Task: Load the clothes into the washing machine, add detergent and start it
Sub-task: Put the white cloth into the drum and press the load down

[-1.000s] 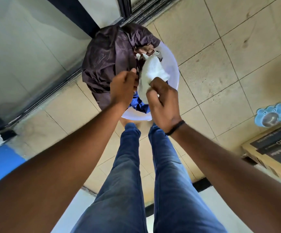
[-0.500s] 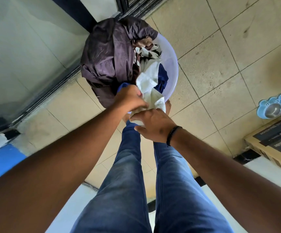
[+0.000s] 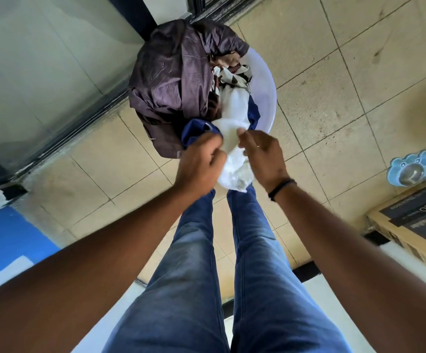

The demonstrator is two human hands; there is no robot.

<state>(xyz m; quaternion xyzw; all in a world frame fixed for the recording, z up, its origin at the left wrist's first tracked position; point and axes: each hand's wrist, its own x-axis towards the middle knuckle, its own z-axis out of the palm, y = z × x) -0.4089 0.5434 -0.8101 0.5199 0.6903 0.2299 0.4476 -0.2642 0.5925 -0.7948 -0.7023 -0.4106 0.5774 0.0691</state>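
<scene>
A white plastic basin full of clothes stands on the tiled floor in front of my feet. A large dark purple garment covers its left side, with a brown-and-white patterned cloth beside it. A white cloth stretches from the basin up to both my hands. My left hand grips the white cloth together with a blue garment. Fingers curled, my right hand holds the white cloth's other side. No washing machine or detergent is in view.
A glass sliding door with a dark track runs along the left. A blue pet bowl stand and a cardboard box lie at the right. My legs in blue jeans stand on beige tiles.
Both hands have drawn the white cloth up and toward me out of the basin. The blue garment has come up with my left hand.
</scene>
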